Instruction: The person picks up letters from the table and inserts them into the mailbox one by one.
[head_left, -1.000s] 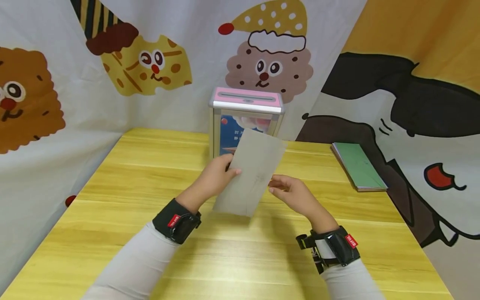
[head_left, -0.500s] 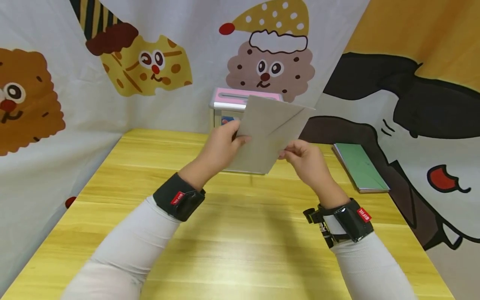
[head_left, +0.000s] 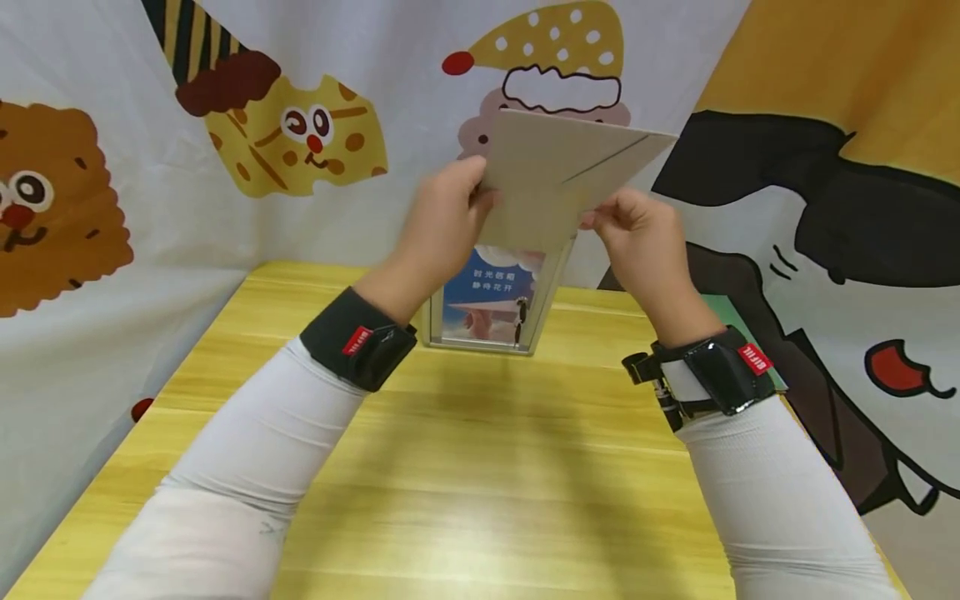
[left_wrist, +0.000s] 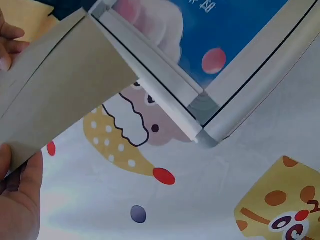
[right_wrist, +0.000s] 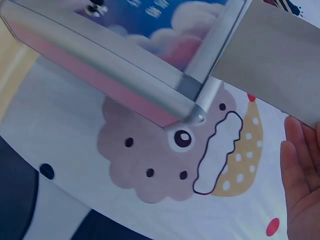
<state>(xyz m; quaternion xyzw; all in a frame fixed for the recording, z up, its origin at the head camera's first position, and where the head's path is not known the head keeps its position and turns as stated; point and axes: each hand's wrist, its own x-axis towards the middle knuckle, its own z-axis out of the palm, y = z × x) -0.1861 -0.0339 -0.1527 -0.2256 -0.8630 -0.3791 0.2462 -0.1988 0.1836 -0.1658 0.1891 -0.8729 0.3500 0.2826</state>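
A beige envelope with a diagonal flap line is held up, tilted, in front of the box's upper part. My left hand grips its left edge, thumb on the near face. At its lower right edge, thumb and forefinger of my right hand pinch it. Behind stands a silver-framed letter box with a blue poster front; its top is hidden by the envelope in the head view. The right wrist view shows the box's pink top. There, my right hand appears just below the envelope.
A stack of envelopes, green on top, lies at the table's right, partly covered by my right forearm. The wooden table backs onto a cartoon-printed cloth. Each wrist wears a black strap.
Both hands have raised the envelope from low before the box to its top. The right hand, apart from the envelope at first, has come to its edge. More flap shows.
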